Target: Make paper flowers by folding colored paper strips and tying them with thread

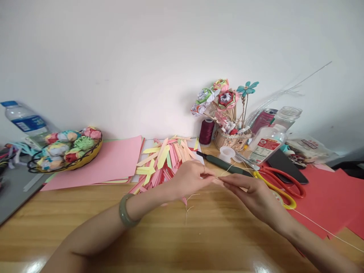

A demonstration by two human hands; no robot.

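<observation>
My left hand (192, 177), with a green bangle (125, 211) on its wrist, is closed in a pinch at the middle of the view. Facing it from the right, my right hand (253, 189) pinches with its fingertips almost touching the left ones. Thin pale string (324, 229) runs from the right edge of the table toward both hands. Between the fingertips is a small pale piece, too small to name. Behind my left hand lies a pile of folded paper strips (163, 159) in pink, yellow and orange. Loose string ends (187, 212) rest on the wood below.
Pink sheets (113, 163) and a basket of paper flowers (96, 151) are at left, with a water bottle (25, 123). Back right hold a maroon thread spool (206, 132), a flower basket (231, 141) and a glue bottle (265, 146). Scissors (287, 182) and red paper (324, 201) lie right.
</observation>
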